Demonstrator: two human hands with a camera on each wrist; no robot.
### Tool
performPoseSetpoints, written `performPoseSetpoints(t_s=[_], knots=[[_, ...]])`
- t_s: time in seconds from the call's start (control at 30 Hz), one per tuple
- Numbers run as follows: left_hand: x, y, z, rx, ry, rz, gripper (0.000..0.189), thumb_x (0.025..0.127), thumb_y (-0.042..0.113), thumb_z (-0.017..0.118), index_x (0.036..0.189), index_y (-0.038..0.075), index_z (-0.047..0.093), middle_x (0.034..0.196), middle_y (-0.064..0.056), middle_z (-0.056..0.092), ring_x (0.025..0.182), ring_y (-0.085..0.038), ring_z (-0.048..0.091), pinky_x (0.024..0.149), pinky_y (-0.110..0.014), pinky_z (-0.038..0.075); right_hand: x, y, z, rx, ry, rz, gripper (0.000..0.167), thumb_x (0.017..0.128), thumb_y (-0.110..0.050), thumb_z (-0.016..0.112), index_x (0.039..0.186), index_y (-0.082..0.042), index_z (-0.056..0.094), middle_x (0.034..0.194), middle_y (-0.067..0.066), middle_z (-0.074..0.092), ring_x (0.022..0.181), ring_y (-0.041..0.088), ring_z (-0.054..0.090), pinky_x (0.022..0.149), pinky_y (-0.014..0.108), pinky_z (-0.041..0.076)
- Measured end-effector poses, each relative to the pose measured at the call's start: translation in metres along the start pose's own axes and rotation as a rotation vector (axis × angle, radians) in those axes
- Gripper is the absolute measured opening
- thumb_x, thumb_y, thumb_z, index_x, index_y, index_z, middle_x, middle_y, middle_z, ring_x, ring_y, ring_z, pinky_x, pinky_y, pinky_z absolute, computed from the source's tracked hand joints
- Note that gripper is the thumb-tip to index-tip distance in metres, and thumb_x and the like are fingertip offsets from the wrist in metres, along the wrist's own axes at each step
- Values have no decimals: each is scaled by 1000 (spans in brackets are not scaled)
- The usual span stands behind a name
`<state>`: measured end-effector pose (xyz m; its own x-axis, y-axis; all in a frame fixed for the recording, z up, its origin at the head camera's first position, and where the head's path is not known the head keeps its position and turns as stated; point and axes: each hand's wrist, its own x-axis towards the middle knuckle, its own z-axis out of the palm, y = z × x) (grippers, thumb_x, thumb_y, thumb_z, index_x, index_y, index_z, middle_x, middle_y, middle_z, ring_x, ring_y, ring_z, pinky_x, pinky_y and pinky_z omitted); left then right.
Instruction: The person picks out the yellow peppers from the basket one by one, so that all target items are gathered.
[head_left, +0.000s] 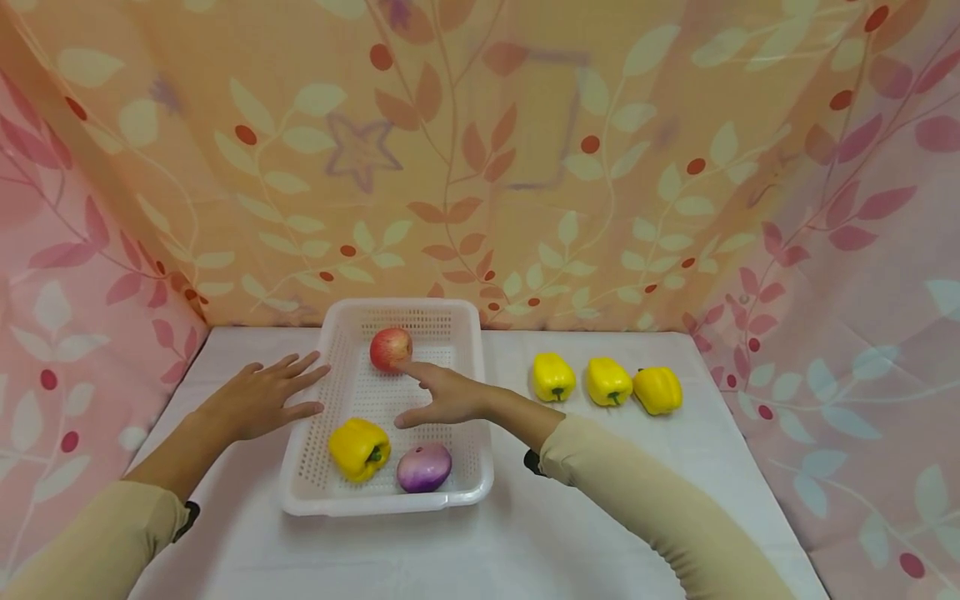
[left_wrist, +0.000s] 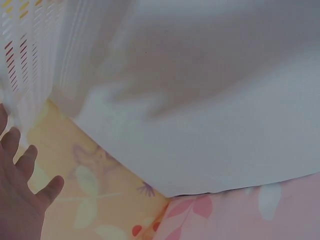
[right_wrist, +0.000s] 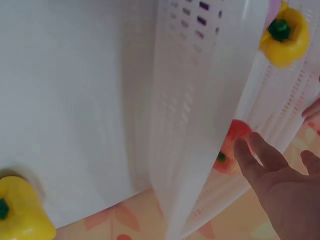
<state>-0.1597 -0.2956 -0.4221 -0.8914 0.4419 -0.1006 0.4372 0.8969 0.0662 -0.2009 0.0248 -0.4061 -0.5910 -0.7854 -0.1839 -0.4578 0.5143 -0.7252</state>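
Note:
A white plastic basket [head_left: 375, 506] with slotted walls sits on the table. Inside it lie a red apple [head_left: 388, 348] toward the far end, plus a yellow bell pepper [head_left: 358, 450] and a purple eggplant-like piece [head_left: 424, 467] at the near end. My right hand [head_left: 447, 395] reaches over the basket, its index finger extended right at the apple and its thumb spread apart. In the right wrist view, the fingertips overlap the apple [right_wrist: 234, 145]. Beside the basket's left rim, my left hand [head_left: 273, 396] is spread with straight fingers and holds nothing.
Three yellow bell peppers stand in a row right of the basket: a left one [head_left: 553, 377], a middle one [head_left: 608, 382] and a right one [head_left: 658, 390]. A white cloth [head_left: 600, 517] covers the table. Floral curtains [head_left: 480, 167] enclose the back and both sides.

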Motion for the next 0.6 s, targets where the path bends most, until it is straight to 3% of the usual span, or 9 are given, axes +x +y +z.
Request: performPoseSetpoints(t_s=[0.2,0.37,0.6], knots=[[0,0,-1,2,1,3,73,96,61,51,152,15,42,157,-18,35,139,-47,37,103,-71,34,8,-11,13,-7,-95,37,86,88,-42,73,158,-21,28,161,-2,31,138,21,45,109,34,42],[0,0,0,-2,-2,-1,73,96,62,50,152,15,42,158,-17,35,139,-46,37,104,-71,33,15,-13,21,-22,-183,41,83,89,-37,73,158,-20,29,161,1,32,136,25,48,108,32,43],[0,-2,2,3,11,7,73,96,62,50,152,16,43,157,-17,36,138,-46,38,103,-71,34,25,-16,28,-44,-220,46,84,90,-36,73,158,-20,28,161,2,32,136,27,48,107,31,43]])
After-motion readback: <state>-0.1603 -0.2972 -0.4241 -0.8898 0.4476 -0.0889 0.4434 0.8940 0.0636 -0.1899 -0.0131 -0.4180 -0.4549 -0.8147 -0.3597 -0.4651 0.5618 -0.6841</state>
